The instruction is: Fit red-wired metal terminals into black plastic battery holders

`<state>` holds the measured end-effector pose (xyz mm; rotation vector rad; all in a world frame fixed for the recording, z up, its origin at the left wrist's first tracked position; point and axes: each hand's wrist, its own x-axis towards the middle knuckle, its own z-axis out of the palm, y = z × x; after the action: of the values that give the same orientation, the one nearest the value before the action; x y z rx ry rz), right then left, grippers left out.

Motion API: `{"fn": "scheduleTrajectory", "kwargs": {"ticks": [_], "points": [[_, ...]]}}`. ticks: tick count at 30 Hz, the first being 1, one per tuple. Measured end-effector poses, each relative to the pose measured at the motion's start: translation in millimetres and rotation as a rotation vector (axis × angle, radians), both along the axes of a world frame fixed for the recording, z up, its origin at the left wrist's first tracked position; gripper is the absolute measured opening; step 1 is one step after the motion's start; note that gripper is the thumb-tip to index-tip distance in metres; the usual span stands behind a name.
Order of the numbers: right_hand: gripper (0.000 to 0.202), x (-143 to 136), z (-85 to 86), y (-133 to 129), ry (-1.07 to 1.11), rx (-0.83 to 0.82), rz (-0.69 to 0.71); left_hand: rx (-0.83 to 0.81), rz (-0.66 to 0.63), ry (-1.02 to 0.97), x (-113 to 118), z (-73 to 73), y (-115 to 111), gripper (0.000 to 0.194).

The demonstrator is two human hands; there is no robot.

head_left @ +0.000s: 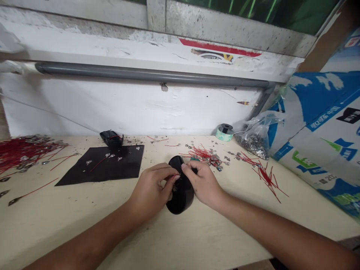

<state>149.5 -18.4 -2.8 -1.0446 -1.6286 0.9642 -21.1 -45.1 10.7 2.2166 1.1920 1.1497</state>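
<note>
A glossy black plastic housing (181,193), with a wide round lower end and a narrower top, is held above the table between my hands. My right hand (203,182) is closed around its right side, the thumb pressed on its upper part. My left hand (157,187) is at the housing's left side, thumb and forefinger pinched together on a short red wire (176,175). The wire's far end, at the housing, is too small to make out. Part of something green (194,159) shows just behind my right fingers.
A black mat (104,168) bears a few metal tabs. Behind it lies another black plastic part (111,138). Red wires with metal tabs are piled at left (25,152), behind my hands (204,154) and at right (267,178). A tape roll (224,135), bag of metal pieces (254,142) and carton (320,123) stand right.
</note>
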Motion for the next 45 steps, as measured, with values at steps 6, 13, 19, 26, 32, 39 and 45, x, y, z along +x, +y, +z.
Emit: {"fn": "scheduleTrajectory", "kwargs": {"ticks": [6, 13, 19, 26, 32, 39, 45], "points": [[0.037, 2.3, -1.0, 4.0, 0.082, 0.005, 0.040, -0.144, 0.043, -0.246, 1.6, 0.7, 1.4, 0.009], [0.036, 0.3, -2.8, 6.6, 0.315, -0.112, 0.114, -0.762, -0.021, -0.804, 6.4, -0.8, 10.1, 0.044], [0.037, 0.5, -4.7, 8.0, 0.243, -0.150, 0.136, -0.953, -0.091, -0.942, 13.4, 2.7, 4.4, 0.039], [0.025, 2.8, -0.4, 5.9, 0.158, -0.244, 0.233, -0.942, -0.058, -0.873, 9.3, 2.0, 6.7, 0.043], [0.027, 2.6, 2.8, 2.4, 0.181, -0.291, 0.309, -0.925, -0.098, -0.740, 5.3, 3.9, 3.5, 0.052], [0.034, -0.2, 0.7, -0.8, 0.292, -0.413, 0.312, -0.916, -0.131, -0.722, 7.0, 1.6, 1.1, 0.050], [0.036, -2.6, 3.7, -2.3, 0.241, -0.385, 0.301, -0.902, -0.149, -0.763, 9.3, 3.1, 2.7, 0.043]]}}
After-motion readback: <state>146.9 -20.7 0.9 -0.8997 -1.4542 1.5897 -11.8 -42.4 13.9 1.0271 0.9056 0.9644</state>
